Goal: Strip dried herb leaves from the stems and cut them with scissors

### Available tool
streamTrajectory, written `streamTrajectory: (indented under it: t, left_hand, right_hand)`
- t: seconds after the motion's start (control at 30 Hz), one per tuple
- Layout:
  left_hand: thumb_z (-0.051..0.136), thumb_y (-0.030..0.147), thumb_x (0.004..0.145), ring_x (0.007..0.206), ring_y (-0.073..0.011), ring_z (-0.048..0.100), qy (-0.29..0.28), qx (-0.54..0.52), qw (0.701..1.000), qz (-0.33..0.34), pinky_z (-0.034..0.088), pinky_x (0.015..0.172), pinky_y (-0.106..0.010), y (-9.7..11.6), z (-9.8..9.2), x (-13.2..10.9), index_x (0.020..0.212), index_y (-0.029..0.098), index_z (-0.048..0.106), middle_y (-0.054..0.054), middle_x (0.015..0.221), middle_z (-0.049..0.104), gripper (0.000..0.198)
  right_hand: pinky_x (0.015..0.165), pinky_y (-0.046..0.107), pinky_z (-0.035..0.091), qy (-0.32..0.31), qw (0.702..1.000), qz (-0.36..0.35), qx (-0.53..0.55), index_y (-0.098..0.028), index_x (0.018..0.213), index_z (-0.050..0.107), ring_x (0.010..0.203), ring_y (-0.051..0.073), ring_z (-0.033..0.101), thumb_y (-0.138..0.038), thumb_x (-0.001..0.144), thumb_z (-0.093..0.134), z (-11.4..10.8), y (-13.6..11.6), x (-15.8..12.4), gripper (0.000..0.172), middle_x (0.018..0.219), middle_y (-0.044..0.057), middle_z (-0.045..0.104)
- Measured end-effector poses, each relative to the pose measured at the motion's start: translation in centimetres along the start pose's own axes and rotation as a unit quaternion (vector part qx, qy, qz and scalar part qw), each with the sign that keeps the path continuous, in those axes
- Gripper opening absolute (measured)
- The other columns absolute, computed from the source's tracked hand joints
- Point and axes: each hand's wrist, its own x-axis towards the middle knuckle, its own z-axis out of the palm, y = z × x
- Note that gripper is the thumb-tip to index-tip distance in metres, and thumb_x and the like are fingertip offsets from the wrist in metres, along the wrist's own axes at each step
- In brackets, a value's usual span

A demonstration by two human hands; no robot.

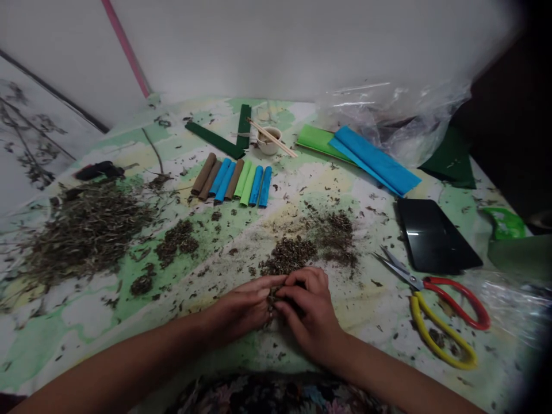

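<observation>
My left hand point(248, 307) is cupped just above the near part of the table, its fingers stretched toward the right. My right hand point(310, 316) meets it with bent fingers pinched together. Between the two lies a small bit of crumbled dried leaves point(272, 298), mostly covered by my fingers. Right behind my fingertips is a dark heap of crushed dried leaves point(290, 256), and a looser one point(336, 233) spreads beside it. Smaller clumps point(176, 241) are to the left.
Dried stems point(86, 230) are piled at left. Brown, blue and green rolls point(245, 181) line up beyond a small cup point(268, 142) with chopsticks point(276, 140). Folded blue paper point(375, 161), a black tablet point(435, 236), red-and-yellow-handled scissors point(444, 310) and clear plastic point(401, 115) occupy the right.
</observation>
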Motion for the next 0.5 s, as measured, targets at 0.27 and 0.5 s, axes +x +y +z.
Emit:
streamTrajectory:
  t: [0.27, 0.5]
  left_hand:
    - [0.072, 0.024, 0.071, 0.085, -0.0149, 0.063, 0.108, 0.090, 0.990, -0.005, 0.046, 0.085, -0.032, -0.15, -0.17, 0.23, 0.096, 0.016, 0.068, -0.006, 0.098, 0.066, 0.026]
    - [0.072, 0.028, 0.072, 0.070, -0.0132, 0.065, 0.113, 0.154, 0.982, -0.001, 0.049, 0.067, -0.024, -0.28, -0.56, 0.31, 0.086, 0.015, 0.063, -0.003, 0.076, 0.069, 0.021]
  right_hand:
    - [0.080, 0.037, 0.035, 0.033, 0.998, 0.039, 0.036, -0.019, 0.076, 0.056, 0.087, 0.019, 0.043, -0.011, 0.080, 0.058, 0.15, 0.38, -0.04, 0.009, 0.085, 0.002, 0.051]
    - [0.078, 0.035, 0.036, 0.048, 0.996, 0.053, 0.053, -0.019, 0.075, 0.055, 0.086, 0.018, 0.044, -0.016, 0.083, 0.053, -0.03, 0.34, 0.05, 0.009, 0.086, 0.003, 0.050]
